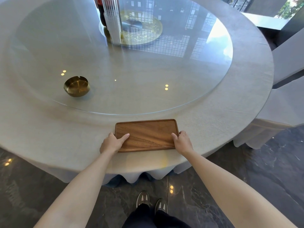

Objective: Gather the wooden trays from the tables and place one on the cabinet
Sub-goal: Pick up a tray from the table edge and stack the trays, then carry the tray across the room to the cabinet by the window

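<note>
A rectangular wooden tray (148,134) lies flat near the front edge of a round table (49,129) covered in pale cloth. My left hand (111,143) holds the tray's left short edge, thumb on top of the wood and fingers around the rim. My right hand (181,140) grips the right short edge the same way. The tray's underside and my fingertips beneath it are hidden. No cabinet is in view.
A large glass turntable (181,76) covers the table's middle, with a brass ashtray (76,86) at its front left and a tall clear holder (113,22) near the centre. Covered chairs (287,63) stand at the right. Dark polished floor (263,170) lies below.
</note>
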`<act>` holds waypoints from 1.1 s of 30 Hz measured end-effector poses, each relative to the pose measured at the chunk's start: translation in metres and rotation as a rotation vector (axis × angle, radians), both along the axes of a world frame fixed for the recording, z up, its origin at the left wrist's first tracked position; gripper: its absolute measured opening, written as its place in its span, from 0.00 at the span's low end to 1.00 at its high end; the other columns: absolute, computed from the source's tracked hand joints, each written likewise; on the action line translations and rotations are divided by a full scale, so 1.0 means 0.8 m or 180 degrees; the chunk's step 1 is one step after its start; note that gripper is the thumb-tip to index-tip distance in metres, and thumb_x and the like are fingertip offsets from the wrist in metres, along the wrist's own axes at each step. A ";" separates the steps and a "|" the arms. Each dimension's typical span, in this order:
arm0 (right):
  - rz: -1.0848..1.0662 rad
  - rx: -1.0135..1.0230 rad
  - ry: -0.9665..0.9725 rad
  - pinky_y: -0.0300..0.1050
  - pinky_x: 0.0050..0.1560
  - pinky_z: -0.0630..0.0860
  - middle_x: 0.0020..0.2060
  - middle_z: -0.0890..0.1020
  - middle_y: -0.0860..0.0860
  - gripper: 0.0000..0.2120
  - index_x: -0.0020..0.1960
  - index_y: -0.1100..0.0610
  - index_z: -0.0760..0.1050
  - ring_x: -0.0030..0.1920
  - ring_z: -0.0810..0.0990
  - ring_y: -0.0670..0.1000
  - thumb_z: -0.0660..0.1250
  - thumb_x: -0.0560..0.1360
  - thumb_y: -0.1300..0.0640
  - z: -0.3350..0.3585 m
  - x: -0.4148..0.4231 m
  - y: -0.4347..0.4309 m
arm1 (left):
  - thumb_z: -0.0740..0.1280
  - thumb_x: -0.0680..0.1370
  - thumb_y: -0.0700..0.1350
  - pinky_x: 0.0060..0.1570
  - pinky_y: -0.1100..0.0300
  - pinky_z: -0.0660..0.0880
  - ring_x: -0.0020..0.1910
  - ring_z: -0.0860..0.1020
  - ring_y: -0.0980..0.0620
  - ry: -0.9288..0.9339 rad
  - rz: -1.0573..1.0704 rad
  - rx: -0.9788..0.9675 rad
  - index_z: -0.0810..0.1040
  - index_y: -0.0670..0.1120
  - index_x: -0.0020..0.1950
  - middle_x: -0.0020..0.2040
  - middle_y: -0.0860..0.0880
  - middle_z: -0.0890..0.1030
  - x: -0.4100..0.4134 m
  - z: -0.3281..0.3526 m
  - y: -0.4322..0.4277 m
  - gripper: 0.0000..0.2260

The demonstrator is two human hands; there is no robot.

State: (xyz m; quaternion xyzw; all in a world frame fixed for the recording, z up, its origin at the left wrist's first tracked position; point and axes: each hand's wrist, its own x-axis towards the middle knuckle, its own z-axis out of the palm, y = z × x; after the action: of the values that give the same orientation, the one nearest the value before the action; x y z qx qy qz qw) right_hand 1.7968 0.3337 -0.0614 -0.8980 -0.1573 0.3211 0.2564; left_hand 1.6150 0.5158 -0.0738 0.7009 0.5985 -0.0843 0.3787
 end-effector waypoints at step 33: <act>-0.2354 0.0457 -0.0188 0.49 0.36 0.74 0.43 0.75 0.56 0.21 0.49 0.61 0.68 0.33 0.74 0.51 0.57 0.76 0.41 0.089 0.135 -0.307 | 0.70 0.67 0.65 0.48 0.55 0.71 0.49 0.77 0.45 -0.0994 -0.1984 -0.0229 0.74 0.42 0.53 0.49 0.46 0.79 0.327 0.094 -0.201 0.29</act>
State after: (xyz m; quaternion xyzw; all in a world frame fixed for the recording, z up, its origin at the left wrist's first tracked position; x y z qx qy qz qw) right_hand 1.9047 0.0879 0.0096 -0.8827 0.1482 0.1690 0.4127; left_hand 1.8762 0.3553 0.0016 0.8406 0.2873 -0.1087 0.4461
